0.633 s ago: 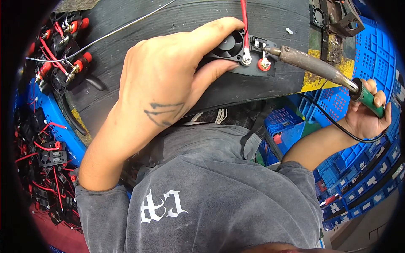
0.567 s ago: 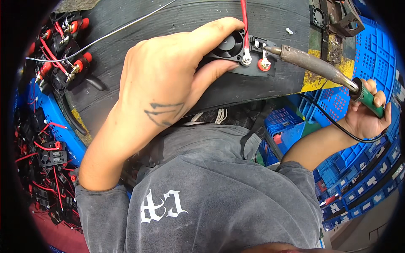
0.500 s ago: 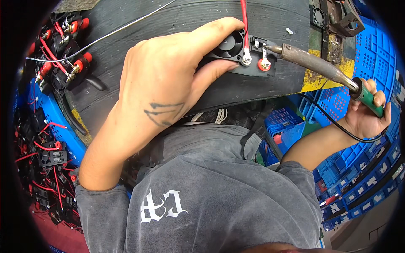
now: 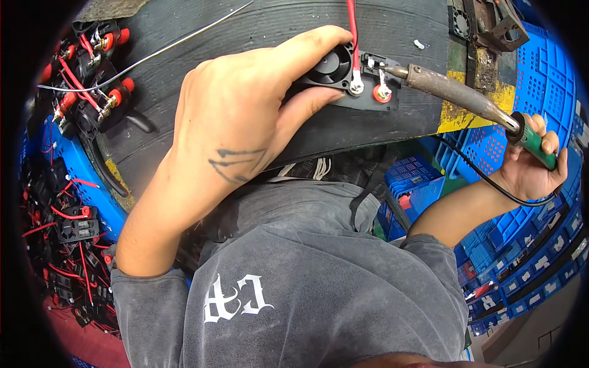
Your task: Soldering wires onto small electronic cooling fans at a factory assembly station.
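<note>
Black fan unit (image 4: 369, 92): prob. light, stiff; take by edges
L hand (image 4: 236, 101): pinched on it
R hand (image 4: 531, 168): clamped on iron (image 4: 475, 104)

Compared with a moment ago, your left hand (image 4: 230, 113) and the fan unit (image 4: 332, 66) with its red wire (image 4: 353, 30) sit slightly farther left in your view; your right hand (image 4: 527, 175) and the soldering iron (image 4: 454, 94) have also crept left, as has the grey wire's (image 4: 184, 38) far end
</note>
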Demonstrator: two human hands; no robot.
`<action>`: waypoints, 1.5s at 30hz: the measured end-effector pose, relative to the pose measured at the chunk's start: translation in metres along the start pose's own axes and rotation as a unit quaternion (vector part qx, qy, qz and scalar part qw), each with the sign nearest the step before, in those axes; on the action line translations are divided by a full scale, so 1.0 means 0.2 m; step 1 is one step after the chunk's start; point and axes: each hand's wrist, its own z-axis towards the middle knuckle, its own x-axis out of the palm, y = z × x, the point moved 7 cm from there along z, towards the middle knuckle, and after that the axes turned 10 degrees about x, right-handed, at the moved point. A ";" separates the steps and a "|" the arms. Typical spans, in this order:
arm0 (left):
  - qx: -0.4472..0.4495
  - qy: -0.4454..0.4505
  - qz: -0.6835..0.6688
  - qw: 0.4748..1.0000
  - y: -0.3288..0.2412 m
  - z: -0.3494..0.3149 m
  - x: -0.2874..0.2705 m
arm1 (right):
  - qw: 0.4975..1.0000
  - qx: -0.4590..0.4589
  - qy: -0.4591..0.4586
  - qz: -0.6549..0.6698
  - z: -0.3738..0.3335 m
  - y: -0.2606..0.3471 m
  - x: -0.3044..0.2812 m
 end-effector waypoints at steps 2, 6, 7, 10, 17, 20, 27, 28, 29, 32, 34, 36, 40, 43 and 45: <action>0.002 -0.003 0.001 1.000 0.00 0.00 0.00 | 1.000 0.013 -0.002 0.010 -0.01 0.00 -0.01; 0.007 -0.003 0.005 1.000 0.00 0.00 0.00 | 1.000 0.011 -0.002 0.014 0.00 0.00 -0.01; 0.007 -0.003 0.005 1.000 -0.01 0.00 0.00 | 1.000 0.009 0.000 0.009 -0.01 0.01 0.00; 0.008 -0.001 0.005 1.000 0.00 0.00 0.00 | 1.000 0.011 0.008 0.001 -0.01 0.02 0.01; 0.003 -0.005 -0.001 1.000 0.00 0.01 0.00 | 0.997 0.006 0.061 -0.046 -0.02 0.08 0.07; 0.007 -0.007 -0.001 1.000 0.00 0.00 0.00 | 0.994 0.002 0.079 -0.073 -0.04 0.11 0.10; -0.002 0.009 0.007 1.000 0.01 -0.01 0.00 | 0.991 0.001 0.101 -0.091 -0.05 0.15 0.15; -0.003 0.008 0.007 1.000 0.01 -0.01 0.00 | 0.991 -0.002 0.103 -0.091 -0.05 0.15 0.16; 0.002 0.003 0.006 1.000 0.01 -0.01 0.00 | 0.990 -0.006 0.103 -0.091 -0.05 0.14 0.17; 0.004 -0.002 0.000 1.000 0.01 0.00 0.01 | 0.990 -0.015 0.104 -0.095 -0.05 0.15 0.19; 0.000 -0.002 -0.006 1.000 0.01 0.00 0.01 | 0.990 -0.018 0.103 -0.097 -0.04 0.16 0.20; 0.000 -0.005 -0.002 1.000 0.01 0.00 0.00 | 0.990 -0.022 0.102 -0.098 -0.04 0.17 0.20; 0.001 -0.007 -0.003 1.000 0.01 0.00 0.00 | 0.989 -0.013 0.098 -0.107 -0.04 0.17 0.19; 0.001 -0.009 -0.006 1.000 0.01 0.00 0.00 | 0.988 -0.010 0.111 -0.108 -0.04 0.17 0.18; 0.005 -0.014 -0.005 1.000 0.01 0.00 0.00 | 0.986 -0.009 0.121 -0.111 -0.04 0.17 0.18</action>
